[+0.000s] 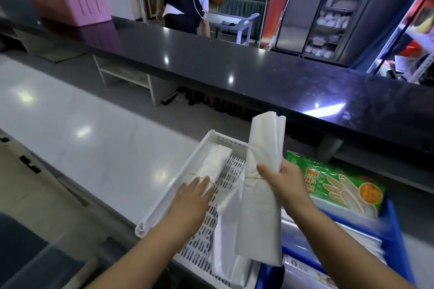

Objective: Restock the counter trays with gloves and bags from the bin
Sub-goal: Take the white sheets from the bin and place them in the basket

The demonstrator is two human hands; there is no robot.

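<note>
Right hand (281, 180) is gripping 1 bag bundle (260, 206); left hand (195, 195), fingers straight, is pressing the tray bundle (216, 159); limp plastic could slip.

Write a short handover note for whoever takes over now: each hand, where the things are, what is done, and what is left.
Left hand: open, fingers flat on the first bag bundle, which lies along the left side of the white tray.
Right hand: grips the second bag bundle, held upright over the tray.
Green glove pack: on top in the blue bin, right of the tray.
Done: first bundle is in the tray.
Left: lay the held bundle in the tray, then probably move the gloves.
</note>
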